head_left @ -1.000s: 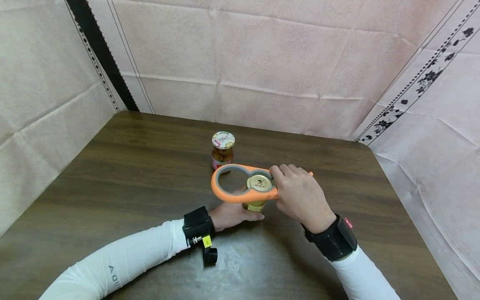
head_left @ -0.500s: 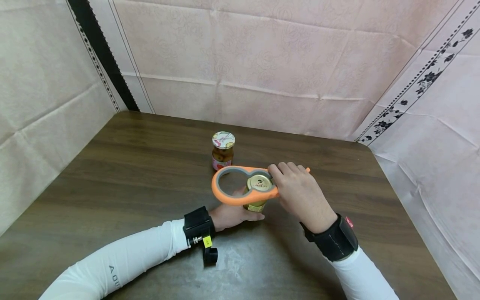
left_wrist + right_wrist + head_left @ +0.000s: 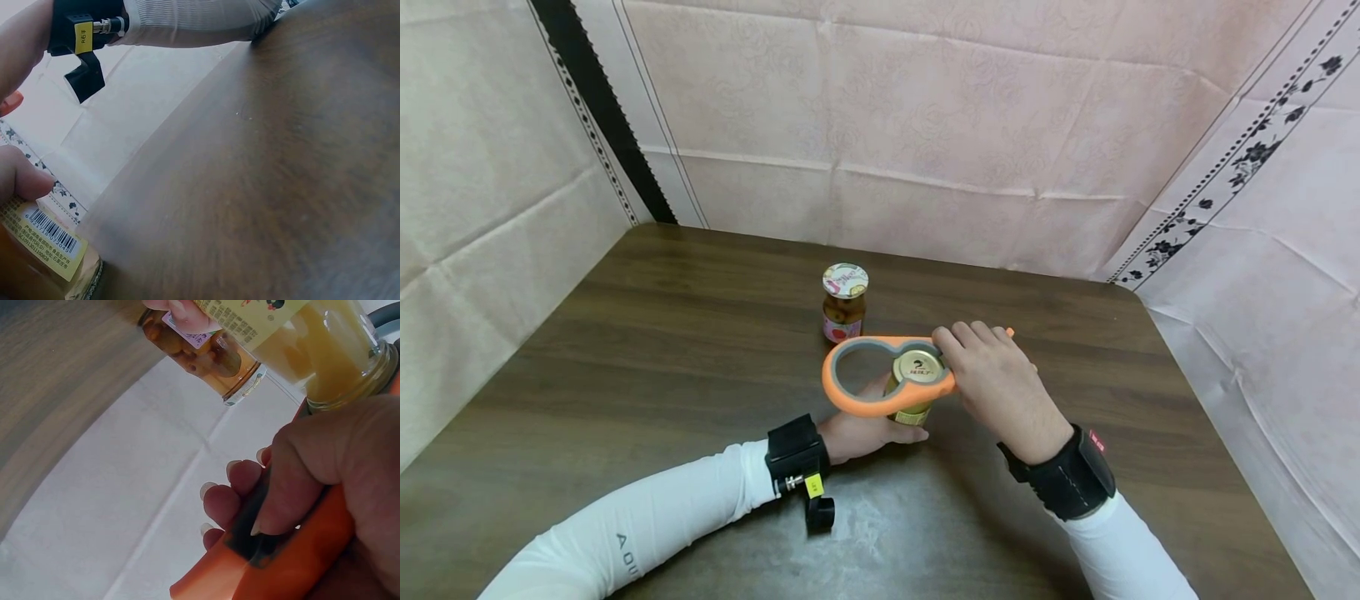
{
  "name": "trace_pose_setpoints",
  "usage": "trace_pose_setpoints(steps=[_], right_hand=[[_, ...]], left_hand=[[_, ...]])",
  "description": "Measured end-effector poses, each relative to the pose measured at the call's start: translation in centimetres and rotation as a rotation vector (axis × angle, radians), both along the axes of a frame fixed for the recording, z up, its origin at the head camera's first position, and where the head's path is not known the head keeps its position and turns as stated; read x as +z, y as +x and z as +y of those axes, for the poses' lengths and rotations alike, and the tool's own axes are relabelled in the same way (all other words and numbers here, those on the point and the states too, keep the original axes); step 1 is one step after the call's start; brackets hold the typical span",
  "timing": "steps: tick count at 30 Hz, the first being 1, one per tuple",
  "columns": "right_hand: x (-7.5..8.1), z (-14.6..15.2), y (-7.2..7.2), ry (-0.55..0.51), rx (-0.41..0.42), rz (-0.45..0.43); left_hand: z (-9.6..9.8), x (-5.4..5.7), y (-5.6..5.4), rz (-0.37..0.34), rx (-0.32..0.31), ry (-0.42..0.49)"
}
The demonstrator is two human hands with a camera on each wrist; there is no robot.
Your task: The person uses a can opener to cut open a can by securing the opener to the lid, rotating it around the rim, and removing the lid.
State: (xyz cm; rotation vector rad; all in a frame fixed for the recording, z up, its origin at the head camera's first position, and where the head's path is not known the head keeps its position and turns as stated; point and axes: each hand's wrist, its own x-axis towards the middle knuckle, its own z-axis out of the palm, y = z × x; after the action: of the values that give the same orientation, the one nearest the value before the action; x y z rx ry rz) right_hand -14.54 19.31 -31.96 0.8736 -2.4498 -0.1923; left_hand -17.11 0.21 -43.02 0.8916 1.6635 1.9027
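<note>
In the head view, an orange jar opener (image 3: 856, 406) with grey inner pads sits around the gold lid of a glass jar (image 3: 917, 367). My right hand (image 3: 996, 387) grips its handles, and the right wrist view shows the thumb and fingers curled round the orange handles (image 3: 306, 556). My left hand (image 3: 867, 432) holds the jar upright by its side, partly hidden beneath the opener. A yellow label with a barcode (image 3: 53, 240) faces the left wrist camera. Yellowish contents show through the jar's glass (image 3: 325, 347) in the right wrist view.
A second jar (image 3: 844, 304) stands just behind the opener, with a patterned white lid and brown contents. The brown wooden table (image 3: 700, 333) carries both jars. Pale patterned cloth (image 3: 925, 125) hangs behind it and at both sides.
The jar opener has turned slightly counterclockwise around the lid. Its handle end has moved away from me and to the left, with my right hand following. My left hand stays in place.
</note>
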Motion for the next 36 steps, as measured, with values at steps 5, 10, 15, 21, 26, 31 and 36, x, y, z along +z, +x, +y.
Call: trace_pose_setpoints(steps=[5,10,15,21,26,31,36], right_hand=[[0.0,0.1,-0.2,-0.013,0.014,-0.005],[-0.1,0.1,-0.4,-0.023,0.019,-0.002],[-0.2,0.2,-0.6,-0.015,0.022,0.003],[-0.2,0.2,-0.9,-0.014,0.038,0.021],[-0.3,0.3,-1.1,-0.033,0.053,0.017],[-0.4,0.4,-1.4,-0.040,0.063,0.023],[-0.5,0.5,-1.6,-0.048,0.075,0.020]], left_hand=[[-0.1,0.0,0.0,0.029,0.009,-0.019],[-0.3,0.2,0.1,0.070,0.046,-0.066],[-0.3,0.2,0.1,0.063,0.050,-0.063],[-0.3,0.3,0.1,0.077,0.048,-0.070],[-0.4,0.4,0.1,0.035,0.008,-0.068],[-0.5,0.4,0.0,-0.018,-0.041,-0.041],[-0.5,0.4,-0.1,0.079,-0.012,-0.118]])
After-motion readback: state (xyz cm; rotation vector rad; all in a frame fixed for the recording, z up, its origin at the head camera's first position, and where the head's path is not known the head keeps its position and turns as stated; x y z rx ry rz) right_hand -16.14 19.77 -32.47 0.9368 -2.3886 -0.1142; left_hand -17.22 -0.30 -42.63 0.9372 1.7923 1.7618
